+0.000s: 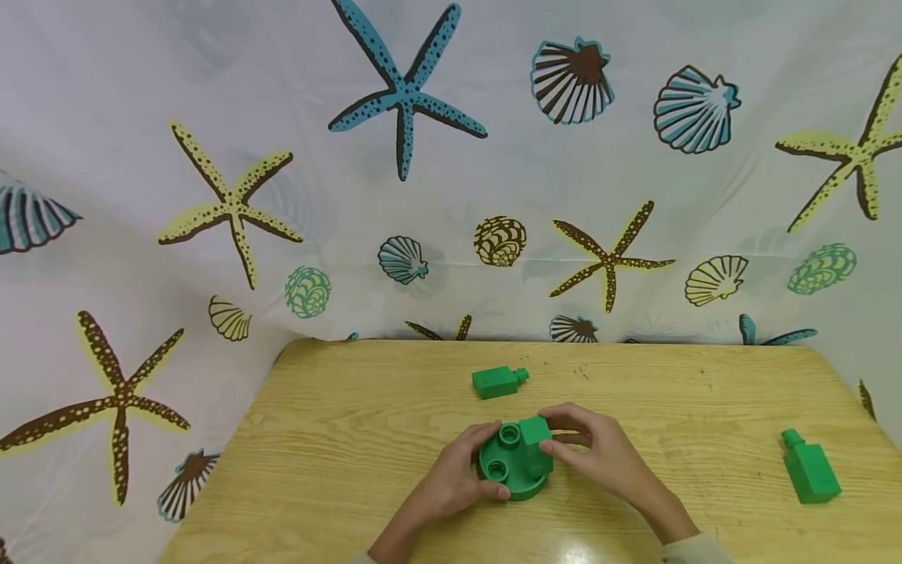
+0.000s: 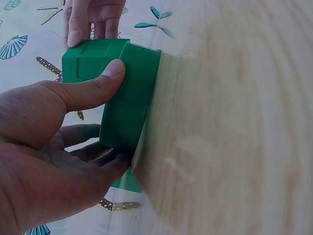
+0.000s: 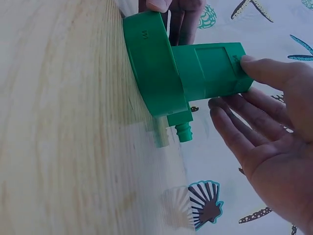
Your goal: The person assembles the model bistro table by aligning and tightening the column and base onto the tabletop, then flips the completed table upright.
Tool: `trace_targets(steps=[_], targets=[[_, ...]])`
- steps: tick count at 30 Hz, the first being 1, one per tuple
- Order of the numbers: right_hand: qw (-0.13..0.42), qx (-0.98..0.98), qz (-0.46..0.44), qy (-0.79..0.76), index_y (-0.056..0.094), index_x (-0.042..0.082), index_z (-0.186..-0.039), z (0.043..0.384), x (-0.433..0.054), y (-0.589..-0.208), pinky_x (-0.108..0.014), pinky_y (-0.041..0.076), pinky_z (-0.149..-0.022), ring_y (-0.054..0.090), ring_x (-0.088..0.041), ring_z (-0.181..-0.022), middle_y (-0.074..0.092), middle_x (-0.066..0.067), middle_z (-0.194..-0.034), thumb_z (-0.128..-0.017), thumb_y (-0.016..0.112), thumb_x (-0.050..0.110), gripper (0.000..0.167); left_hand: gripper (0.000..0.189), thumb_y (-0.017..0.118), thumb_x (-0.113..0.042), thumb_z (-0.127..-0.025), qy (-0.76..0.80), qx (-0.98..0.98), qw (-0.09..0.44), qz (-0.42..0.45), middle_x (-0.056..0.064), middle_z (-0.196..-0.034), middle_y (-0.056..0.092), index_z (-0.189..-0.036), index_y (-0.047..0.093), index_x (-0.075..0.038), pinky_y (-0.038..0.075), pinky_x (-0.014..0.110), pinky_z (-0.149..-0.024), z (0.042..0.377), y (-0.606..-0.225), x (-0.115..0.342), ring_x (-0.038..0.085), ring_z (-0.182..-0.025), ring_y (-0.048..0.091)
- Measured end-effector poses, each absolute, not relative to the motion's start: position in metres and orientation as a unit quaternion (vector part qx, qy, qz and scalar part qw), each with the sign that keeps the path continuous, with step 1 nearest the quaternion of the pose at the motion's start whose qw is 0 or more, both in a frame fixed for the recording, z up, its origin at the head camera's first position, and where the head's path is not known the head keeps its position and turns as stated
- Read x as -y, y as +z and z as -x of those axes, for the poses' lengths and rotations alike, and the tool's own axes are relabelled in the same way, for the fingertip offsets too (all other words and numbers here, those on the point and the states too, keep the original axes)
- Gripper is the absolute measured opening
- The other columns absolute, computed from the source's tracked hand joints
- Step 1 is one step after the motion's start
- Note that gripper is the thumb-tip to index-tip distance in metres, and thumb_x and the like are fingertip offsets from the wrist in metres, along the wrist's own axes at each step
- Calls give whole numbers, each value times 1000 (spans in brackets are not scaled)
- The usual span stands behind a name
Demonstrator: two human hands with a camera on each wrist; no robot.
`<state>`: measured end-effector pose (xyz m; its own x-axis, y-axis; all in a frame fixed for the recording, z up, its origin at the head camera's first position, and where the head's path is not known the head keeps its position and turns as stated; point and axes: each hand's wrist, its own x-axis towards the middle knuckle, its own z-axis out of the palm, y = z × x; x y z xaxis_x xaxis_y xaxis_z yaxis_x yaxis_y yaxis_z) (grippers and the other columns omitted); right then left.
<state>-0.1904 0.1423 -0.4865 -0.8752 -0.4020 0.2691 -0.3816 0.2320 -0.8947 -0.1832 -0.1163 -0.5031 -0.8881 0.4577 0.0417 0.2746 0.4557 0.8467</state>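
A round green base (image 1: 523,492) with raised ring sockets (image 1: 497,471) lies on the table in the head view. My left hand (image 1: 454,478) grips its left side, thumb on the near rim and fingers round the far side. Upright on the base's right part stands a green rectangular block (image 3: 210,71), its lower end against the base. My right hand (image 1: 602,454) pinches this block near its top between thumb and fingers. Two similar green blocks with ridged necks lie apart: one block (image 1: 496,382) behind the base, another block (image 1: 812,473) far to the right.
The wooden table (image 1: 338,423) reaches back to a white curtain (image 1: 479,164) printed with starfish and shells. That curtain also runs along the left and right sides of the table.
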Motion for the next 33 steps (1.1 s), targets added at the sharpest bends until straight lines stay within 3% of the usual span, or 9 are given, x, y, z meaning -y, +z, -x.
trace_targets(steps=[8, 14, 20, 27, 33], targets=[[-1, -785, 223, -577, 66, 11, -129, 185, -144, -490, -32, 61, -84, 72, -22, -99, 70, -9, -115, -92, 81, 19, 40, 92, 91, -13, -79, 481, -843, 104, -217, 18, -150, 47, -154, 40, 4, 38, 51, -115, 183, -504, 117, 35, -141, 44], [-5, -788, 249, -563, 65, 11, -136, 183, -146, -492, -32, 62, -79, 70, -19, -93, 67, -11, -124, -92, 81, 18, 48, 93, 92, -15, -79, 475, -847, 102, -218, 17, -150, 48, -154, 41, 4, 38, 52, -115, 182, -505, 117, 35, -141, 44], [0, -789, 243, -564, 67, 14, -133, 180, -152, -489, -33, 62, -81, 70, -20, -96, 69, -6, -121, -89, 82, 20, 46, 93, 92, -15, -78, 474, -847, 99, -220, 17, -150, 49, -154, 42, 3, 37, 52, -115, 182, -506, 117, 34, -141, 44], [2, -775, 239, -585, 69, 9, -125, 178, -159, -489, -34, 60, -89, 70, -24, -109, 70, -8, -120, -92, 80, 15, 36, 93, 92, -14, -78, 476, -847, 97, -215, 17, -150, 49, -154, 41, 3, 37, 53, -116, 183, -505, 118, 35, -142, 43], [19, -764, 227, -604, 67, 6, -115, 175, -159, -489, -34, 60, -87, 73, -23, -105, 71, -12, -116, -89, 83, 13, 31, 92, 92, -14, -78, 476, -848, 102, -210, 16, -151, 48, -154, 41, 3, 36, 52, -117, 184, -505, 118, 34, -143, 42]])
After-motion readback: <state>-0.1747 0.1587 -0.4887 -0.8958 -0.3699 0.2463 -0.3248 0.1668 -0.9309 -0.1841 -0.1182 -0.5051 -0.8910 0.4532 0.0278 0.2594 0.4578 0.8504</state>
